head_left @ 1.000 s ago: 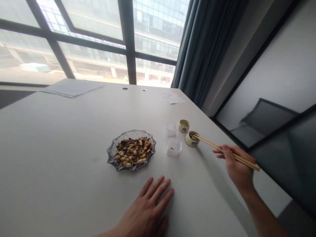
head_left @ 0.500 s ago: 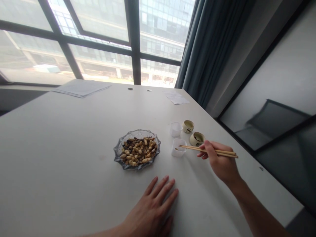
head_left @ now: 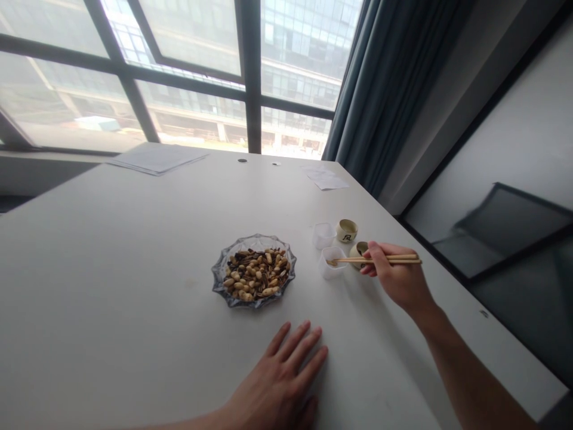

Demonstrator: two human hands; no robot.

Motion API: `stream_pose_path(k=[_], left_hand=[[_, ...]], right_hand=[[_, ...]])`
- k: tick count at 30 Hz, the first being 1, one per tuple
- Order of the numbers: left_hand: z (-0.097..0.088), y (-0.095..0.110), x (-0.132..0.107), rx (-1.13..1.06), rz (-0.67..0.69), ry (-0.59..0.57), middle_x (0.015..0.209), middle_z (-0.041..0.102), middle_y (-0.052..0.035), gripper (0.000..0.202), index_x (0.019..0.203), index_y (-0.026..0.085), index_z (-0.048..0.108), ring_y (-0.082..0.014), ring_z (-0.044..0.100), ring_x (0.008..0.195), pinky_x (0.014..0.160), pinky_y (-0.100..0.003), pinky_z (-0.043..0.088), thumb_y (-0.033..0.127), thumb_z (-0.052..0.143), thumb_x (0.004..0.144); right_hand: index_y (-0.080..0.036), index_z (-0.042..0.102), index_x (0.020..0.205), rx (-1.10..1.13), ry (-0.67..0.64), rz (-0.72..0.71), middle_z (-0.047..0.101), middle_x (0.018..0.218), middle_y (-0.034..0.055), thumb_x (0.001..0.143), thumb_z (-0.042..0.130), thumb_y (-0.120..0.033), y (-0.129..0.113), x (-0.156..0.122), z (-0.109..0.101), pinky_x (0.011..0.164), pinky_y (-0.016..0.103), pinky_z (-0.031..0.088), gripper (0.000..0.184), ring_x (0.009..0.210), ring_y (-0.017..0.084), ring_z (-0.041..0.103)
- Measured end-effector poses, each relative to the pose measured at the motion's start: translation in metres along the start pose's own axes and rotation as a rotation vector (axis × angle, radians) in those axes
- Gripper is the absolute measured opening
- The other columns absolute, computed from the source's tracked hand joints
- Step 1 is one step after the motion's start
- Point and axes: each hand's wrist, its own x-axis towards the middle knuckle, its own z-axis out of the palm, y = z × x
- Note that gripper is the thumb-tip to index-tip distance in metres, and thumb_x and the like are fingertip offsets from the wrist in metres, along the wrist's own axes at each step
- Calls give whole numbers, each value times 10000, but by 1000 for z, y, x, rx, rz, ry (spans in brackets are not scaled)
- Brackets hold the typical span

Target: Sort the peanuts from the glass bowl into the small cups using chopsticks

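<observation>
The two hands are well apart. The right hand [head_left: 396,278] is clasped around a pair of chopsticks [head_left: 403,260], which point leftward from it; the left hand [head_left: 280,382] lies flat on the table [head_left: 134,286], fingers slightly spread, gripping nothing. The chopstick tips reach into the nearer clear tub [head_left: 332,275], just left of the right hand; a small brown piece shows at the tips, but whether it is pinched cannot be told. The sticks look light, stiff and smooth, probably wooden, and are best held toward the rear, as here. The tub appears to be thin plastic, likely to slide if nudged; its outer walls would offer the surest hold. Just beyond the right hand's fingers, partly hidden, stands the nearer cup [head_left: 354,253]; farther out are a second cup [head_left: 347,233] and a second tub [head_left: 323,237]. Ahead of the left hand, a scalloped glass bowl [head_left: 218,280], presumably heavy and breakable, contains mixed nuts and seeds [head_left: 255,275]. Farthest from both hands lie papers [head_left: 156,160].
</observation>
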Motion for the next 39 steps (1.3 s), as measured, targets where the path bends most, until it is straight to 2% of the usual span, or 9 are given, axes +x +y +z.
stream_pose_path(k=[6,10,12,15,20,24,28,32,39], left_hand=[[3,0,-1,7,-11,19,1663,362,-129,762,1550,194,462,-385,307,1532,1244,-610,216,170,670,817],[4,-1,-3,-5,7,22,1665,359,-129,655,1561,197,449,-367,294,1537,1253,-586,196,354,656,960],[5,-1,-4,0,9,33,1663,361,-131,614,1556,193,453,-365,294,1535,1252,-581,194,441,606,1015],[6,0,-5,35,6,37,1662,360,-134,609,1564,184,437,-368,285,1534,1247,-587,194,468,574,1043],[3,0,-8,62,34,75,1651,378,-141,561,1565,164,423,-358,337,1512,1233,-574,234,514,439,1125],[4,-2,-11,144,74,119,1633,406,-146,553,1555,153,437,-352,393,1482,1194,-551,315,523,297,1169],[13,-4,-11,254,83,174,1627,420,-125,522,1532,177,473,-332,406,1471,1174,-523,344,501,263,1181],[22,-6,-10,335,85,219,1615,436,-109,478,1521,197,494,-322,419,1452,1149,-523,375,470,299,1181],[30,-8,-6,416,95,308,1567,487,-101,501,1484,212,541,-318,474,1398,1093,-515,436,513,285,1176]], right_hand=[[-186,763,755,-19,51,-42,735,584,56,983,616,-572,-9,-11,-5,515,293,604,471,498,213,724],[-214,779,802,-23,153,-122,757,643,60,996,622,-523,-39,-27,-10,527,297,610,397,524,206,724],[-230,787,829,4,143,-161,762,659,56,1006,614,-499,-55,-34,-6,535,300,612,365,529,204,722],[-228,790,849,146,-9,-198,762,664,49,1019,602,-473,-74,-38,16,547,300,614,352,534,200,722],[-216,776,810,284,-377,-290,783,792,55,1040,573,-446,-86,-30,81,642,286,594,384,681,197,737],[-205,754,810,251,-485,-336,759,792,41,1038,583,-413,-86,-20,117,677,278,540,353,726,192,711],[-204,748,839,229,-501,-409,737,821,35,1028,608,-353,-82,-17,127,706,280,503,277,758,186,685],[-205,738,840,251,-514,-419,719,823,34,1027,612,-338,-79,-16,128,693,285,495,262,750,182,671],[-200,743,870,277,-561,-435,710,847,40,1024,625,-317,-75,-15,128,698,296,493,227,767,180,665]])
